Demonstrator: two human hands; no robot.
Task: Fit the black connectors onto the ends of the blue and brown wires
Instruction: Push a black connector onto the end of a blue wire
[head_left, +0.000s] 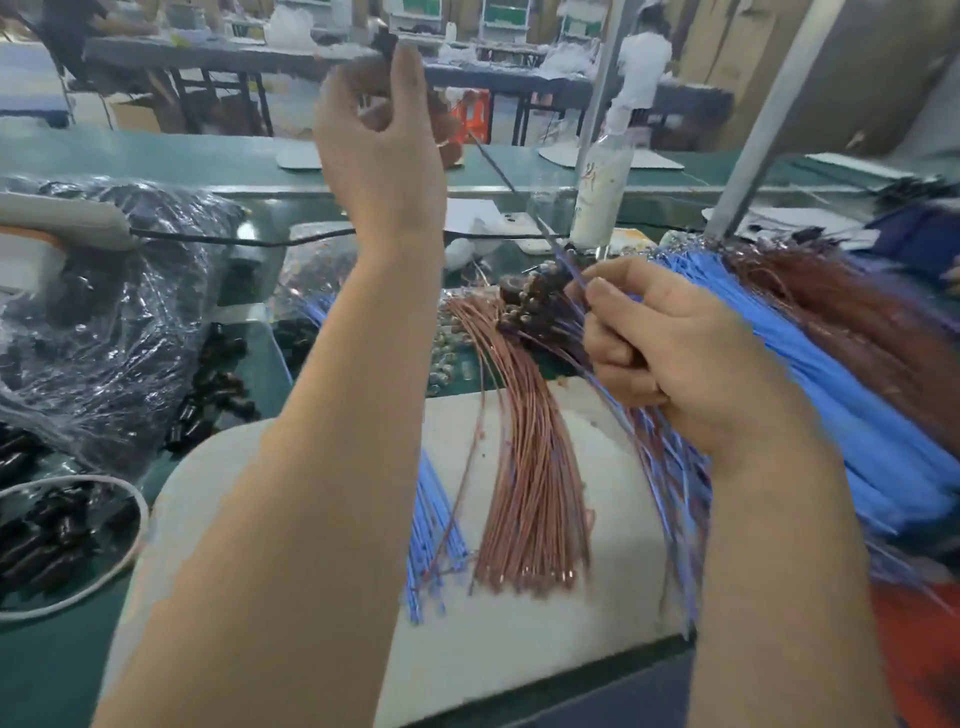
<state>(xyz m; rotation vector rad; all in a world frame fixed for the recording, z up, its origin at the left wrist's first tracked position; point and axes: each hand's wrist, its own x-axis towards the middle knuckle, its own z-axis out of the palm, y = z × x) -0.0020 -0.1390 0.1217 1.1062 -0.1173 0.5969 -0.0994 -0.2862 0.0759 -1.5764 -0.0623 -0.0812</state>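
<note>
Near edge: white pad (519, 649) on the counter (52, 675), carrying fanned brown wires (524, 467) and blue wires (436, 519); loose black connectors (52, 540) lie in a bowl (140, 519) at left. Middle: right hand (670, 353), fingers curled round a mixed bundle (670, 493), thumb pinching one blue strand. Farther: left hand (382, 140) raised, fingertips pinching a black connector (387, 41) (blurred), with a thin wire (498, 171) stretched down toward the right hand. Probable hazards: the taut wire may snag its neighbours and drag them off the pad; the terminal may seat only partly — a tug would then free the connector.
</note>
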